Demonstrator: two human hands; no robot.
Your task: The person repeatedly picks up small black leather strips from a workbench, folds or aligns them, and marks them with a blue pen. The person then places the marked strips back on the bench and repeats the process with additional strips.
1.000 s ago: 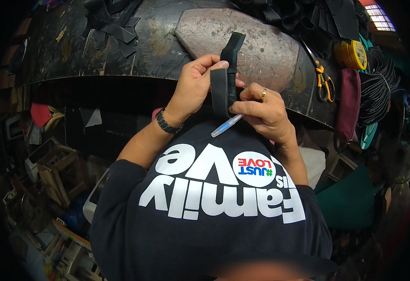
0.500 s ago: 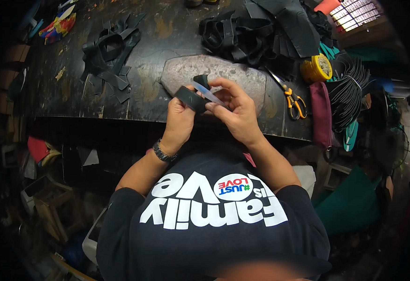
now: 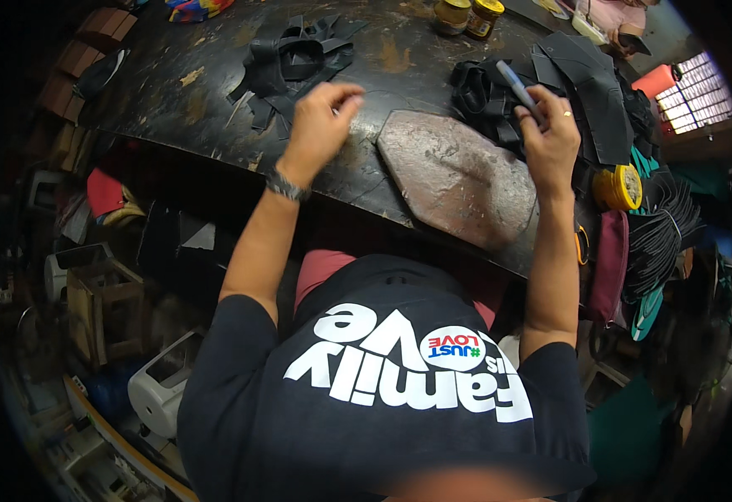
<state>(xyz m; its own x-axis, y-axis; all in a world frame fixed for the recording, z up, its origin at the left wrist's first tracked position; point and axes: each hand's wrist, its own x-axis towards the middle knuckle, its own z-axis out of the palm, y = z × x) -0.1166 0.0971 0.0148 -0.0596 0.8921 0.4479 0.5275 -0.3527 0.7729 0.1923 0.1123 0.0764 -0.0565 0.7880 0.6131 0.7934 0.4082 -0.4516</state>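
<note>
My right hand (image 3: 552,138) is closed around a slim grey-blue, pen-like tool (image 3: 514,86), whose far end sticks up past the fingers. It hovers over the near side of a heap of black straps (image 3: 481,94) at the right. My left hand (image 3: 320,130) is beside a looser pile of black straps (image 3: 295,63); its fingers are bent with the thumb a little apart, and nothing shows in them. Between my hands, a worn, many-sided slab (image 3: 454,171) lies at the table's near edge.
Right of my right forearm, an orange scissors handle (image 3: 582,244) shows partly. Beyond it are a yellow tub (image 3: 618,187), a maroon pouch (image 3: 608,263) and a bundle of black cords (image 3: 663,222). Jars (image 3: 485,17) stand at the far side of the dark table (image 3: 215,100). Another person (image 3: 625,17) is at the far right.
My hands have moved apart, left hand toward the left pile, right hand toward the right heap with the pen-like tool. The black strap loop has left my left hand. The view has shifted.
</note>
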